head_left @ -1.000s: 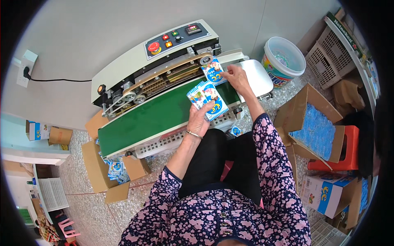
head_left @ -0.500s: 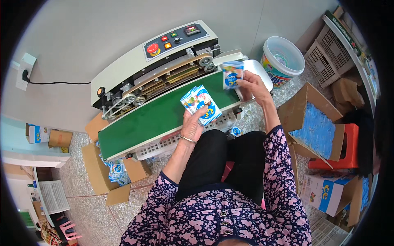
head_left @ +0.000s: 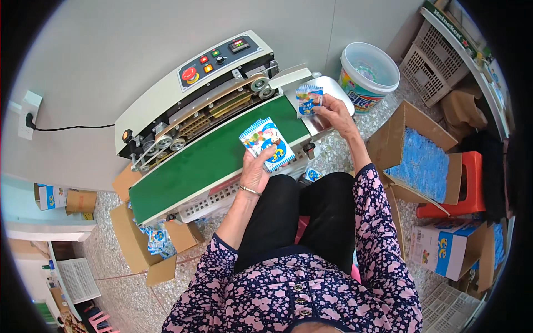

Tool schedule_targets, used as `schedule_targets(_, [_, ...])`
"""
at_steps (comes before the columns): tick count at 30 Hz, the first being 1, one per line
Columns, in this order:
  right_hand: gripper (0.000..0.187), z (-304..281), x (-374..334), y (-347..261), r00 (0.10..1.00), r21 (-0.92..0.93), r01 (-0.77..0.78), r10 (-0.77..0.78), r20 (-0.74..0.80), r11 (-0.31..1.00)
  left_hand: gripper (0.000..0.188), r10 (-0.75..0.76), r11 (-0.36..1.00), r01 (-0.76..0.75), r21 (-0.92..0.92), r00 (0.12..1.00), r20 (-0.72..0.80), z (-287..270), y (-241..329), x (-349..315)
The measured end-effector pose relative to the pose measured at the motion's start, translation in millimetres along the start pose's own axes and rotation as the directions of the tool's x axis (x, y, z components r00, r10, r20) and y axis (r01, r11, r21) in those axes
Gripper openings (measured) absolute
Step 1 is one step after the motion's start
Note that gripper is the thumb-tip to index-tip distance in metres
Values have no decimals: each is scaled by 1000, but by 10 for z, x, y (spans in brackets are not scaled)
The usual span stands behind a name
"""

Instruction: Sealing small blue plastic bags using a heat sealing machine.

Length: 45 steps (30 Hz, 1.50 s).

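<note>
My left hand [head_left: 256, 169] grips a small stack of blue-and-white packets [head_left: 268, 143], thumb on top, held over the near side of the green conveyor belt [head_left: 205, 161]. A single packet [head_left: 309, 100] of the same kind is pinched by its right edge in my right hand [head_left: 336, 115]. That packet is at the right end of the belt, by the metal end plate. Behind the belt stands the band sealing machine [head_left: 166, 89], with rollers, a red stop knob and lit buttons.
A white bucket [head_left: 371, 72] stands beyond the machine's right end. To my right, an open carton [head_left: 425, 166] full of blue packets leans by a red stool [head_left: 472, 188]. Below the belt's left end, another carton [head_left: 127, 233] holds filled packets. A white plastic basket [head_left: 214, 202] sits under the belt.
The view has shifted a little, so the machine sits further left. Both hands keep their packets; the right hand's packet stays near the belt's right end.
</note>
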State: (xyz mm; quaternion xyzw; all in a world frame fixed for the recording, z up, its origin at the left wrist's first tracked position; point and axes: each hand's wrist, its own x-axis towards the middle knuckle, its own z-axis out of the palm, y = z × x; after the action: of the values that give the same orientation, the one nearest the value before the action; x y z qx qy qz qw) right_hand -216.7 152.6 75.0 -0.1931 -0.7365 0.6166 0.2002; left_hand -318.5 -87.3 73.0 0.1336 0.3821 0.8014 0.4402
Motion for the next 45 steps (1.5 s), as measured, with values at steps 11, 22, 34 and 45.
schedule_targets(11, [12,99,524,-261,960,-55,-248,253,119,967,39,-17,999,16,-37,1000,-18,-54,-1,-49])
schedule_targets(22, [11,255,1000,89,958,-238,-209,247,143,948,42,-71,997,70,-24,997,-26,1,-63,-59])
schedule_targets(34, [35,490,716,-37,984,-498,-111,26,-175,860,46,-18,999,17,-28,1000,-21,-22,21,26])
schedule_targets(45, [40,744,-335,-519,998,-148,17,-9,57,989,37,66,996,-65,-63,998,0,105,73,228])
